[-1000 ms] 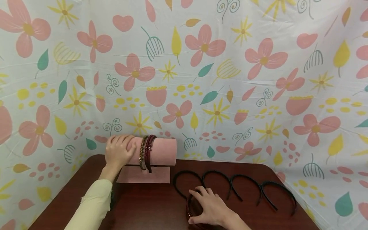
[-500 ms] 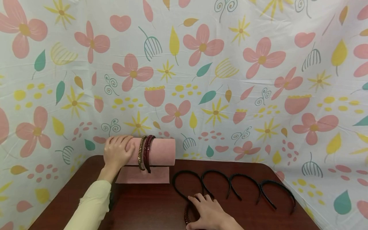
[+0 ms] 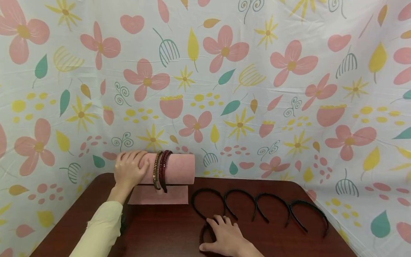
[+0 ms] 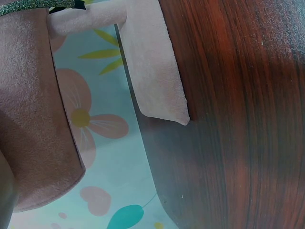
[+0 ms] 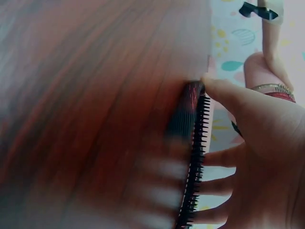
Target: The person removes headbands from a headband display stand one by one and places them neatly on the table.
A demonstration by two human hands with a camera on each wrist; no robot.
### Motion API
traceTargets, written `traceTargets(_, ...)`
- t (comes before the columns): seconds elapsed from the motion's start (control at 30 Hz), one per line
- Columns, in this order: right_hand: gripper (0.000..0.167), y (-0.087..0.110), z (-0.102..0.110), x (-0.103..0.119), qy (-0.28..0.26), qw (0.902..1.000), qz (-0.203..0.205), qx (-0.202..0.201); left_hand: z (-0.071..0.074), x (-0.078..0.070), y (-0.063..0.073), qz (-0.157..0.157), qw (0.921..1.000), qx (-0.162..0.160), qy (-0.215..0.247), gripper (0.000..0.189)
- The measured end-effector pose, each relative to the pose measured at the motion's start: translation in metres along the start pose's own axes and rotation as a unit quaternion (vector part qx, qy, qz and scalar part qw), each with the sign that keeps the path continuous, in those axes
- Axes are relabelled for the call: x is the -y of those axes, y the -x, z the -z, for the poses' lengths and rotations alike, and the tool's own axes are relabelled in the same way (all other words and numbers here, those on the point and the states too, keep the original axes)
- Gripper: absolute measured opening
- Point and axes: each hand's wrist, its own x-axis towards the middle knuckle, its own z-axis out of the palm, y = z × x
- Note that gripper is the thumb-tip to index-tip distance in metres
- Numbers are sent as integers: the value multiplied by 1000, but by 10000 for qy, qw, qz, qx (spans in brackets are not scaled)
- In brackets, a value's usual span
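A pink cylindrical headband stand point(image 3: 181, 169) stands at the table's back left. My left hand point(image 3: 130, 169) holds its left end, fingers over the top and thumb in front; in the left wrist view the cylinder point(image 4: 35, 109) shows close up. A gold headband point(image 3: 156, 170) and dark red headbands point(image 3: 165, 167) hang round the cylinder's middle. At the table's front, my right hand point(image 3: 226, 235) grips a dark toothed headband point(image 3: 202, 235), which lies partly hidden under it. In the right wrist view my thumb is at one end of this headband point(image 5: 194, 167), with my fingers spread along its teeth.
Several black headbands point(image 3: 273, 196) lie in a row on the brown table point(image 3: 160, 228), right of the stand. A flower-printed cloth point(image 3: 205, 71) hangs close behind the table and along both sides.
My right hand has shifted slightly left, and the headband under it has moved along. The left hand stays on the stand. The head view has turned slightly.
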Motion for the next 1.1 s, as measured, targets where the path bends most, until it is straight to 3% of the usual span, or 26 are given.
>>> traceTargets(0.13, 84, -1, 3, 2, -410, 9991, -118, -65, 2, 0, 0, 0, 10000, 9, -6, 44)
traceTargets(0.27, 78, -2, 11, 3, -614, 9972, 66, -432, 3, 1, 1, 23, 9999, 111, -37, 46)
traceTargets(0.4, 74, -3, 22, 5, -615, 9935, 334, -903, 2, 3, 2, 14, 10000, 66, -14, 46)
traceTargets(0.8, 60, -10, 49, 17, -723, 9784, 775, -1777, 1, 1, 2, 12, 10000, 12, 31, 43)
traceTargets(1.1, 52, -21, 65, 30, -686, 9689, 1003, -2156, 1, -1, 0, -39, 10000, -39, -27, 44)
